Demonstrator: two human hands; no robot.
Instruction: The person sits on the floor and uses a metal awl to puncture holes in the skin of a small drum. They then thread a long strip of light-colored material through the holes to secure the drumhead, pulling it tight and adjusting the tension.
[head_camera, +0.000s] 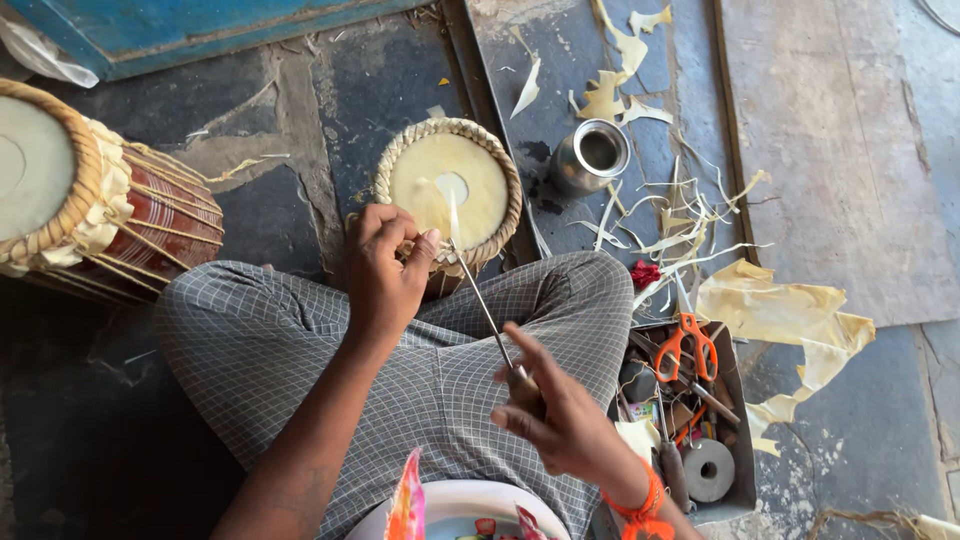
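I sit cross-legged with a small drum (455, 185) between my knees; it has a pale skin head and a braided rim. My left hand (385, 265) pinches the near rim of the drum and a thin pale hide strip (453, 215) that stands up from it. My right hand (555, 410) grips the wooden handle of a long thin metal awl (480, 300), whose tip reaches the rim beside my left fingers.
A larger red drum with lacing (90, 200) lies at the left. A steel cup (592, 155) stands beyond my knee among hide scraps (770, 310). A tool box (690, 400) at the right holds orange scissors (688, 345) and a tape roll. A white bowl (460, 505) sits near me.
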